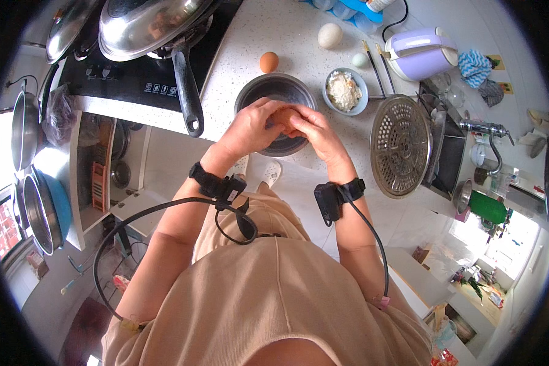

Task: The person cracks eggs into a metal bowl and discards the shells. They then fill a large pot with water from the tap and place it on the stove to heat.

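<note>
My left hand [251, 126] and my right hand [318, 132] meet over a dark round bowl [274, 84] at the counter's front edge. Between them they hold a brown egg [286, 118], partly covered by the fingers; whether its shell is cracked I cannot tell. Another brown egg [269, 62] lies just behind the bowl. To the right stands a small bowl [364, 95] with a white, crumbly food [344, 91] in it. A pale green egg [360, 60] and a larger whitish egg [330, 36] rest farther back.
A lidded pan [142, 27] sits on the black stove [119, 82], its handle [190, 87] reaching over the counter edge. Right are chopsticks [374, 66], a lilac electric appliance [416, 54], a perforated metal steamer plate [400, 146] and the sink [453, 155]. A blue egg tray [363, 20] stands behind.
</note>
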Tool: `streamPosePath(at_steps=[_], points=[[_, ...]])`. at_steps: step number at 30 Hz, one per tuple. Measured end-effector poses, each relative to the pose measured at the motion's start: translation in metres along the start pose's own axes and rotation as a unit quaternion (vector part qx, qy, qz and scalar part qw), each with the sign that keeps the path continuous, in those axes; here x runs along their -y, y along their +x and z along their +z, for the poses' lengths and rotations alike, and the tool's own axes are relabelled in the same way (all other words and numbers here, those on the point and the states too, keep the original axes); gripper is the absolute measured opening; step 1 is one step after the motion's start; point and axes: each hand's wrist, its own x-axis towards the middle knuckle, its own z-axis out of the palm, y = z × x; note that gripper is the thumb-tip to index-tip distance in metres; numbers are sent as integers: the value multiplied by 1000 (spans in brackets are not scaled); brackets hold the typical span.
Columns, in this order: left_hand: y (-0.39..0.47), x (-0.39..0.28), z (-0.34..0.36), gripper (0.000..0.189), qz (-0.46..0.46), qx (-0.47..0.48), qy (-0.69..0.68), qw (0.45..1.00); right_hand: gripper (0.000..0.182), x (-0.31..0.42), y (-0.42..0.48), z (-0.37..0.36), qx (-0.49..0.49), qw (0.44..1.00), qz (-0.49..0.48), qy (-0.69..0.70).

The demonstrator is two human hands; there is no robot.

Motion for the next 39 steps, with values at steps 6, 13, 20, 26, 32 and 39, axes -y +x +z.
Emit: streamPosePath(at_steps=[6,13,20,26,32,39], points=[[-2,-2,2,38,-5,-7,36,999,42,-17,6,-7,5,985,-98,-145],[0,3,4,37,17,2,36,999,45,-13,6,-8,0,967,-85,-240],[2,2,3,36,15,-5,51,999,42,-10,9,2,-48,961,-105,-253],[2,4,6,37,19,-22,75,997,41,3,9,18,-126,925,-98,-345],[2,6,6,41,21,-36,72,997,41,-4,13,14,-122,928,-122,-330],[0,9,8,40,21,-43,72,996,41,-2,13,15,-113,929,-120,-330]])
